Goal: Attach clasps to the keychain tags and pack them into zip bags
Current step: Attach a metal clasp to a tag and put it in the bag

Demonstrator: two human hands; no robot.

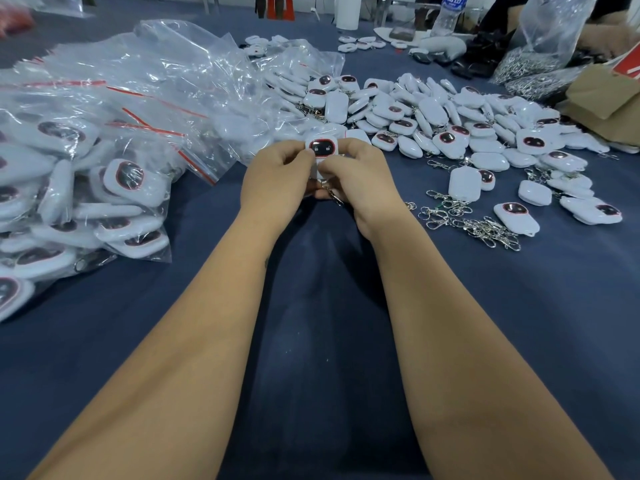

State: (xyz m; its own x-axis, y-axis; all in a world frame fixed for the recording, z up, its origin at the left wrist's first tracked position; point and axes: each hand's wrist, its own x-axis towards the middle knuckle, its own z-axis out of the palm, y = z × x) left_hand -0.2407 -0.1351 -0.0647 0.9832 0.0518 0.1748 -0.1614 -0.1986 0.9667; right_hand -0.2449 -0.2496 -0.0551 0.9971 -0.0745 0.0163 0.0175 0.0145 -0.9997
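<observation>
Fingers of the left hand (277,174) and right hand (356,178) pinch together on one white tag (321,148) at picture centre, with a metal clasp (330,194) dangling beneath. Loose tags (450,119) pile at two o'clock on the blue cloth (325,341), loose clasps (478,226) lie at three o'clock, and filled zip bags (86,168) heap at nine o'clock.

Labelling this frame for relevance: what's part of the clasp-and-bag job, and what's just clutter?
Job:
- tag held in both hands, left hand, right hand
- clasp at its lower end
- loose clasps
- pile of tags
- filled zip bags

Clutter:
- water bottle
- brown paper bag
- dark items at far edge
</observation>
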